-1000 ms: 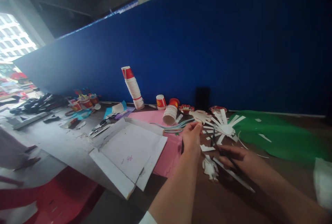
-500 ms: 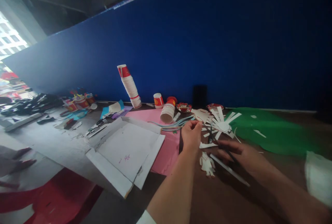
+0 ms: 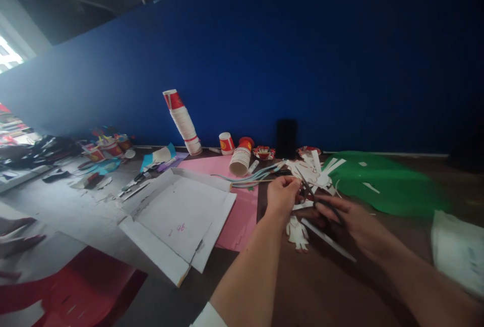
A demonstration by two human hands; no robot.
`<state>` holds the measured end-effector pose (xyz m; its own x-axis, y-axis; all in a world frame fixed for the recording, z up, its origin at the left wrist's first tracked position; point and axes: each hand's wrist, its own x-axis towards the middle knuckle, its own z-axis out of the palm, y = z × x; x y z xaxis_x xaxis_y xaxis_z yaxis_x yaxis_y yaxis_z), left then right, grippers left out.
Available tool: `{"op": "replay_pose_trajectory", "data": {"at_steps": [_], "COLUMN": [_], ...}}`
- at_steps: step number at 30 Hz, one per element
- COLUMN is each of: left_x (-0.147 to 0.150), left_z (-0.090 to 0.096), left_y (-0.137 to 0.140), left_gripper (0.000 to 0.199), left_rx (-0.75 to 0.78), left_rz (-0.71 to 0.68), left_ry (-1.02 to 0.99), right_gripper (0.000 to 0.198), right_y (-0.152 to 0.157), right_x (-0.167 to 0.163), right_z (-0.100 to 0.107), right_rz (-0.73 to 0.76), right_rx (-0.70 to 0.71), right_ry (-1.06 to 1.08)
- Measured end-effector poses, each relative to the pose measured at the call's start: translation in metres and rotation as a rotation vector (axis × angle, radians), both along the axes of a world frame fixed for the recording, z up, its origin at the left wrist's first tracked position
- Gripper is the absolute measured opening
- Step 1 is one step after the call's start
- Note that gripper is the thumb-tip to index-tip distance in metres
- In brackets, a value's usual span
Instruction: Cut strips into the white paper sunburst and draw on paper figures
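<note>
My left hand (image 3: 283, 196) is closed in a pinch, and a thin yellowish strip (image 3: 260, 181) sticks out leftward from its fingers. The far end of what it pinches is hard to make out. In my right hand (image 3: 346, 216) is a pair of dark scissors (image 3: 309, 185), its blades pointing up and left close to my left fingertips. Below the hands lie a paper doll-shaped cutout (image 3: 297, 234) with brown edges and a long white strip (image 3: 328, 239). Just beyond them is a white paper piece with cut, spreading strips (image 3: 321, 179).
A shallow white cardboard box lid (image 3: 181, 216) lies on pink paper (image 3: 242, 226) to the left. Behind stand a leaning stack of paper cups (image 3: 183, 122) and a dark phone-like slab (image 3: 286, 138). Green sheet (image 3: 385, 185) lies right. Another person's hand (image 3: 22, 241) shows far left.
The view has shifted slightly, moving the table things left and up. The scissors have turned upright beside my left fingertips, and the thin strip now shows left of that hand.
</note>
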<state>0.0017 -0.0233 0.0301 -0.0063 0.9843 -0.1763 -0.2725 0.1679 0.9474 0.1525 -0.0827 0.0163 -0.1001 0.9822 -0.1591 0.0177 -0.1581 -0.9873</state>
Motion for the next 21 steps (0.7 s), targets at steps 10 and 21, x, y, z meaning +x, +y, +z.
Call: {"op": "replay_pose_trajectory", "data": {"at_steps": [10, 21], "left_x": [0.001, -0.001], "left_z": [-0.001, -0.012], "left_y": [0.001, 0.004], "left_gripper": [0.013, 0.007], "left_rx": [0.025, 0.171], "left_rz": [-0.036, -0.002], "left_ry": [0.0, 0.241], "right_gripper": [0.051, 0.046], "right_y": [-0.002, -0.003], "right_x": [0.002, -0.006], "right_z": [0.004, 0.005], "right_rz": [0.002, 0.022], "right_rx": [-0.109, -0.107], "right_ry": [0.166, 0.14]}}
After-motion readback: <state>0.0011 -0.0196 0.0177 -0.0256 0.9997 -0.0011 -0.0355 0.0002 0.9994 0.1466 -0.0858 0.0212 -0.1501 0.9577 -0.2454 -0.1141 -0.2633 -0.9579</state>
